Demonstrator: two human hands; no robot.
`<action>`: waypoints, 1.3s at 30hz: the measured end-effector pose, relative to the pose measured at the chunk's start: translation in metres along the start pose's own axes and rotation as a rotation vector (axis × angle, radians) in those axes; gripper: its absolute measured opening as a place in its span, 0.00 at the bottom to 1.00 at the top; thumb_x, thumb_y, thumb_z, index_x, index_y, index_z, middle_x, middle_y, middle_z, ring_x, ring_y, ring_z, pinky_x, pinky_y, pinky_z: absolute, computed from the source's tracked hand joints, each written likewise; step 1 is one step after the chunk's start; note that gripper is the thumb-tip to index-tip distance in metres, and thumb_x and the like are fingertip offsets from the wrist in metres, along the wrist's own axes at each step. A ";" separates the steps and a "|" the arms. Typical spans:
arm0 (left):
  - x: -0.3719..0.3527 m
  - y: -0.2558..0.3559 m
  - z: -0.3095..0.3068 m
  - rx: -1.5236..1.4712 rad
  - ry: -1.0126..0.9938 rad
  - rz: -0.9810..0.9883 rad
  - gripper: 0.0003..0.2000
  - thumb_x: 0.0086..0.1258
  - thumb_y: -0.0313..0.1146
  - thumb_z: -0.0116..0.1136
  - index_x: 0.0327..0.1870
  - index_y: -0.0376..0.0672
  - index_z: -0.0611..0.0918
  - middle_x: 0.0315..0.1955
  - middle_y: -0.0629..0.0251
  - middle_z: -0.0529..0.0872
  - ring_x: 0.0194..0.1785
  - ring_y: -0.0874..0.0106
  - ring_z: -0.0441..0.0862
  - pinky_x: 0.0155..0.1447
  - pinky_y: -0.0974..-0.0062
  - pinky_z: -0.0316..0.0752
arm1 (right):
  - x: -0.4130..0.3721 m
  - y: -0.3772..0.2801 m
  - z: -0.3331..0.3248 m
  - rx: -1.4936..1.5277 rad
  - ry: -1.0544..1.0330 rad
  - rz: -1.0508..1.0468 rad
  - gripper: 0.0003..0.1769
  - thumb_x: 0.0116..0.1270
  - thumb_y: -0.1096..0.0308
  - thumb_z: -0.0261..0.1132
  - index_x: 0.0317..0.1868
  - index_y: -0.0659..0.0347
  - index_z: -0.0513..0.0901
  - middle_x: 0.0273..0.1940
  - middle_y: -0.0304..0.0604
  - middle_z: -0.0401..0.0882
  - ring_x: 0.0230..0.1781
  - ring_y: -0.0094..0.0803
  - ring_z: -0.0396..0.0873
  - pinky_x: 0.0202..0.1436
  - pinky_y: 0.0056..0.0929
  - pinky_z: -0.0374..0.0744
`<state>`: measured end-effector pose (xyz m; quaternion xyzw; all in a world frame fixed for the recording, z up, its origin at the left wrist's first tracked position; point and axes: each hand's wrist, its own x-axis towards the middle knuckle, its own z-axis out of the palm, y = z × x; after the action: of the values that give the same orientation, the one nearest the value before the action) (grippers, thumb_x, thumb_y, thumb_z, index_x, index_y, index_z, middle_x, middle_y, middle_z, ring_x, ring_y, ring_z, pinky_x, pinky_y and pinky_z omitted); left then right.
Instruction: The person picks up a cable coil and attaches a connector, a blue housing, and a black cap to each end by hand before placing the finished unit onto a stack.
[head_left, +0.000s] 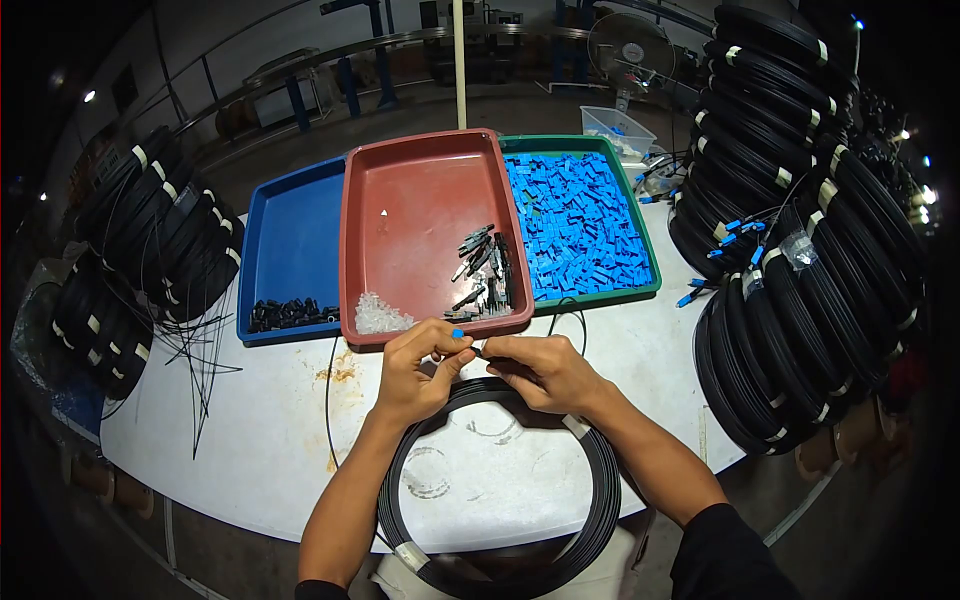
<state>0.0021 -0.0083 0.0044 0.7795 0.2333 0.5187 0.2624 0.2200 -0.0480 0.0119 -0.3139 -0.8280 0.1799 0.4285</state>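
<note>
Grip of left hand [420, 370] and right hand [548, 372] pinches small dark piece [477, 352] near coil [604, 480]

blue tray [295, 240], red tray [420, 190], green-rimmed tray [640, 245]

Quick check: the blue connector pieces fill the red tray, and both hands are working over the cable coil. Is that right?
Not quite: the blue connector pieces fill the green tray. The head view shows it. Both hands, left and right, are indeed over the cable coil.
</note>
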 end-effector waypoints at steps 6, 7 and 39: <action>0.000 0.001 0.001 -0.024 0.009 0.031 0.05 0.66 0.21 0.71 0.37 0.33 0.85 0.35 0.58 0.86 0.31 0.77 0.80 0.35 0.79 0.74 | 0.003 -0.003 -0.001 -0.068 0.035 -0.063 0.16 0.61 0.80 0.72 0.50 0.65 0.84 0.36 0.50 0.88 0.32 0.39 0.89 0.35 0.32 0.84; 0.000 0.001 0.002 -0.048 0.027 0.048 0.04 0.66 0.20 0.70 0.37 0.33 0.85 0.35 0.58 0.86 0.29 0.77 0.80 0.33 0.80 0.73 | 0.002 -0.003 -0.001 -0.098 0.012 -0.066 0.15 0.61 0.79 0.73 0.49 0.65 0.84 0.34 0.49 0.87 0.30 0.38 0.88 0.33 0.32 0.83; -0.001 -0.013 0.005 -0.295 0.127 -0.261 0.09 0.71 0.24 0.68 0.47 0.34 0.82 0.36 0.61 0.88 0.37 0.76 0.88 0.41 0.79 0.82 | 0.000 0.022 -0.019 -0.286 0.383 -0.021 0.09 0.63 0.73 0.73 0.44 0.61 0.85 0.34 0.42 0.86 0.31 0.36 0.81 0.44 0.34 0.70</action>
<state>0.0052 -0.0001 -0.0069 0.6616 0.2699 0.5571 0.4232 0.2436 -0.0311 0.0103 -0.3910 -0.7520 -0.0064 0.5306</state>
